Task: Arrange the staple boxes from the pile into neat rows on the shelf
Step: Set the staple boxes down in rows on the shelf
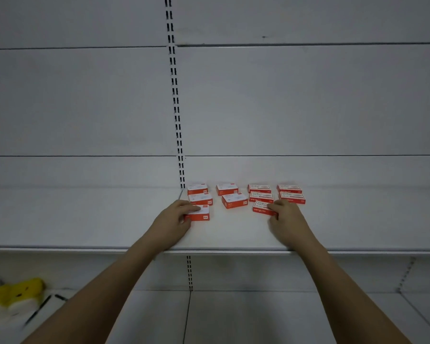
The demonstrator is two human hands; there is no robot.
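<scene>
On the shelf (pixel 85 219), flat red-and-white boxes (pixel 234 200) lie in short rows; left hand (pixel 174 219) grips the nine-o'clock front box (pixel 199 213), right hand (pixel 287 217) pinches another (pixel 263 209).

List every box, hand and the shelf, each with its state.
Left hand: holds the front left box.
Right hand: holds the front right box.
Eight other boxes: flat on the shelf, in four columns running back; the second column's front box sits slightly askew.
Shelf: holds all ten boxes near its back wall.
</scene>
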